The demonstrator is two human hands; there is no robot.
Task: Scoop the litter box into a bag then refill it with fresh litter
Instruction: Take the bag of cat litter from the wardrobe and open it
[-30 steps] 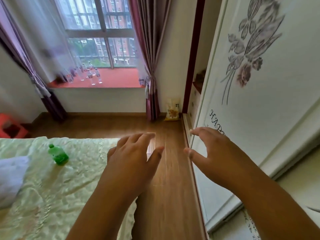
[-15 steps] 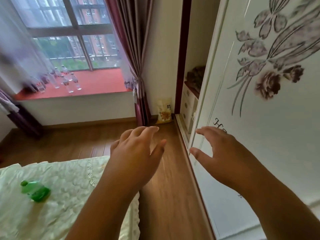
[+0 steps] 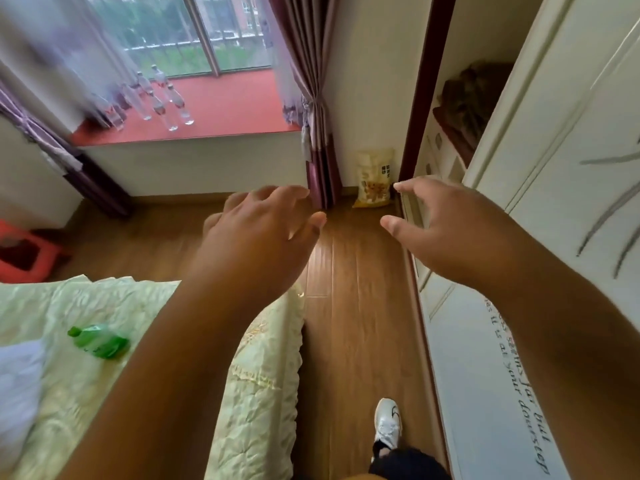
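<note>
Both the left hand (image 3: 263, 233) and right hand (image 3: 440, 226) reach out empty with fingers spread over the wooden floor (image 3: 360, 306) between the bed (image 3: 242, 375) and wardrobe (image 3: 568, 188), a yellow bag (image 3: 375, 178) standing in the far corner beside the curtain (image 3: 311, 98).

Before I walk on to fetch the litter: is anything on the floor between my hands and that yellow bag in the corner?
Nothing visible. Bare wooden floor runs from the open left hand and right hand to the yellow bag against the wall; the bed and wardrobe door only flank the path.
</note>
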